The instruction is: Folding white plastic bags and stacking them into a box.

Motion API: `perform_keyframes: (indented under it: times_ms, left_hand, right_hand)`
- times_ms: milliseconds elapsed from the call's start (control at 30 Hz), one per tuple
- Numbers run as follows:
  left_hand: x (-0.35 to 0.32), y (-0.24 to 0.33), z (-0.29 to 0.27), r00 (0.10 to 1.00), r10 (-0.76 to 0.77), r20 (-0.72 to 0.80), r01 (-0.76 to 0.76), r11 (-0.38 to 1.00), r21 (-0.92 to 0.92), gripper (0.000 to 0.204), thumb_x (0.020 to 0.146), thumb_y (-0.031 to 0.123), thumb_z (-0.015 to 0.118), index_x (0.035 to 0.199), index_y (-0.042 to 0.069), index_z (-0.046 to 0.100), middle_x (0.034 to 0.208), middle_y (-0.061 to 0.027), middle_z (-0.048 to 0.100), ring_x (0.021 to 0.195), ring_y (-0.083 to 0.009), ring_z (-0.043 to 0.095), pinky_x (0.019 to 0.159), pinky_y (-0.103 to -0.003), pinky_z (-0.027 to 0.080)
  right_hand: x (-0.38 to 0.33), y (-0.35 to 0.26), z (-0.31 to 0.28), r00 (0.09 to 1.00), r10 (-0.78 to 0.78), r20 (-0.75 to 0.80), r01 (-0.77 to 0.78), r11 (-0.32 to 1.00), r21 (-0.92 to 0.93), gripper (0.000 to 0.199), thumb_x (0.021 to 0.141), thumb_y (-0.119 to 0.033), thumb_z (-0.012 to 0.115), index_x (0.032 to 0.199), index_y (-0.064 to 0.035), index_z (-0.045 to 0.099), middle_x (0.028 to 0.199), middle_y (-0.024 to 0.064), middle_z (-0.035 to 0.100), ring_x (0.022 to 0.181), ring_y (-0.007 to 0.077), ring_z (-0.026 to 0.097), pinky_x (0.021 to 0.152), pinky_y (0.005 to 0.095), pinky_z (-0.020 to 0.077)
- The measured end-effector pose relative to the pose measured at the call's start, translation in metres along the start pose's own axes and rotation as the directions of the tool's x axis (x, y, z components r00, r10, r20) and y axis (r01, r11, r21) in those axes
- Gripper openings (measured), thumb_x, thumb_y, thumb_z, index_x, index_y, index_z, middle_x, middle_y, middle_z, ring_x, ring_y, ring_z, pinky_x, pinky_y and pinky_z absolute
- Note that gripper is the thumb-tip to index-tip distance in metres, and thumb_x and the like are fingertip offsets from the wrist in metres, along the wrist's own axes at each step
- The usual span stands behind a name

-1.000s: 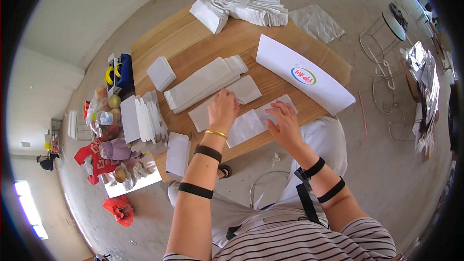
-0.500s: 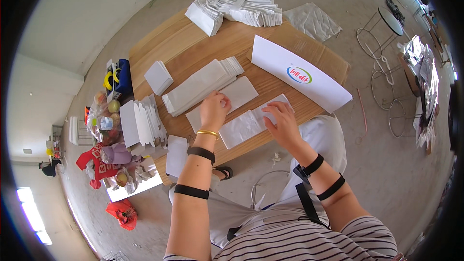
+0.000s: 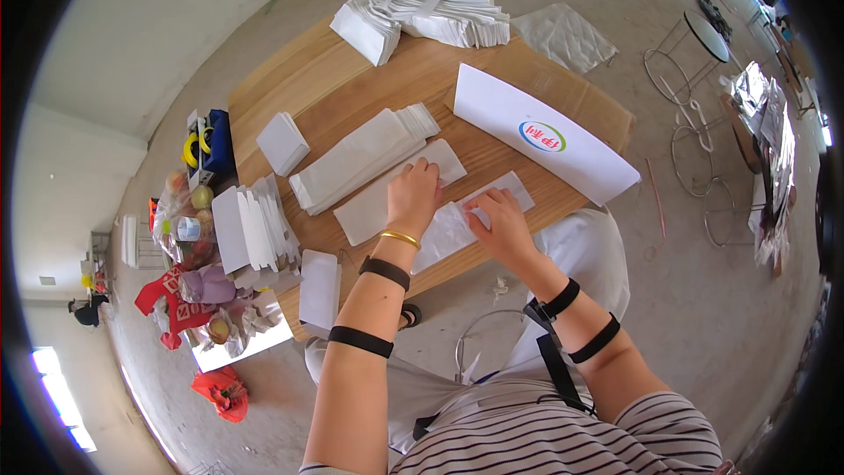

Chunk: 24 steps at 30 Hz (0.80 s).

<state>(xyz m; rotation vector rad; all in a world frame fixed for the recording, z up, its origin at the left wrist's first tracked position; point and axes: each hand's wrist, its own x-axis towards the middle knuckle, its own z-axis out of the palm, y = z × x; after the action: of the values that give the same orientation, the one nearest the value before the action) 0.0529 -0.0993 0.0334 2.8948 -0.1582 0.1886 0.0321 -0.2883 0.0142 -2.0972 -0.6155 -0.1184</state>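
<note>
A thin, shiny white sleeve point(image 3: 440, 244) lies aslant near the table's front edge. My right hand point(image 3: 505, 224) rests on it with bent fingers, thumb and fingertips drawn together at its upper edge. Just to the left, my left hand point(image 3: 413, 200) curls closed over the gap between the sleeve and a flat white paper strip point(image 3: 359, 215); what its fingers hold, if anything, is hidden. Beyond the strip lies a stack of long folded white papers point(image 3: 356, 163).
The wooden table point(image 3: 294, 70) carries a strapped bundle of white papers point(image 3: 440, 9), a curved white card with a logo point(image 3: 510, 114) on cardboard point(image 3: 585, 92), a small card stack point(image 3: 283, 142) and upright white cards point(image 3: 251, 224). A blue tape dispenser point(image 3: 220, 145) stands left.
My left hand has moved right, off the paper strip's middle toward the sleeve. My right hand has shifted slightly left, its fingers now more drawn in.
</note>
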Motion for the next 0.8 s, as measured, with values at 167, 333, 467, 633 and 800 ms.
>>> perform_keyframes:
  times_ms: [167,333,467,633,800]
  left_hand:
    - [0.004,0.001,0.001,0.999,-0.030,-0.017,0.031,0.999,0.023,0.007,0.077,0.011,0.069,0.081,0.008,0.064,0.088,-0.0075,0.062,0.081,-0.0277,0.064,0.067,-0.040,0.054]
    - [0.003,-0.004,-0.007,0.944,-0.330,-0.003,0.300,0.864,-0.403,0.006,0.078,0.011,0.070,0.080,0.005,0.068,0.086,-0.0082,0.068,0.076,-0.0239,0.068,0.068,-0.036,0.052]
    - [-0.008,-0.017,-0.009,0.941,-0.334,-0.045,0.265,0.816,-0.514,0.006,0.081,0.011,0.071,0.081,0.005,0.070,0.087,-0.0087,0.070,0.076,-0.0217,0.070,0.068,-0.034,0.053]
    - [-0.020,-0.009,-0.020,0.964,-0.205,-0.172,0.116,0.900,-0.419,0.004,0.080,0.009,0.073,0.082,0.007,0.069,0.086,-0.0048,0.068,0.076,-0.0209,0.068,0.063,-0.032,0.052]
    - [-0.040,-0.007,-0.038,0.971,-0.076,-0.224,0.029,0.977,-0.209,0.010,0.078,0.009,0.074,0.085,0.010,0.069,0.087,-0.0037,0.066,0.078,-0.0218,0.066,0.067,-0.034,0.052]
  right_hand:
    - [-0.003,0.002,-0.003,1.000,0.023,0.002,-0.023,1.000,-0.002,0.009,0.081,-0.010,0.067,0.090,-0.0072,0.065,0.093,0.0107,0.063,0.093,0.0340,0.055,0.083,0.0452,0.0431]
    - [0.000,0.006,-0.008,0.999,0.030,-0.009,-0.030,1.000,-0.004,0.010,0.082,-0.009,0.066,0.090,-0.0058,0.065,0.092,0.0117,0.063,0.091,0.0347,0.055,0.081,0.0453,0.0435]
    - [0.019,-0.001,-0.003,0.993,0.119,0.017,-0.120,0.973,0.196,0.012,0.085,-0.014,0.067,0.089,-0.0028,0.064,0.088,0.0131,0.065,0.084,0.0327,0.059,0.072,0.0409,0.0469]
    - [0.051,0.005,0.021,0.932,0.349,0.094,-0.347,0.791,0.504,0.026,0.087,-0.024,0.071,0.087,0.0022,0.065,0.081,0.0129,0.069,0.073,0.0213,0.064,0.061,0.0328,0.0475]
    - [0.065,-0.001,0.030,0.821,0.447,0.356,-0.571,0.659,0.490,0.037,0.085,-0.032,0.075,0.081,0.0035,0.066,0.068,0.0085,0.064,0.059,0.0118,0.057,0.053,0.0299,0.0438]
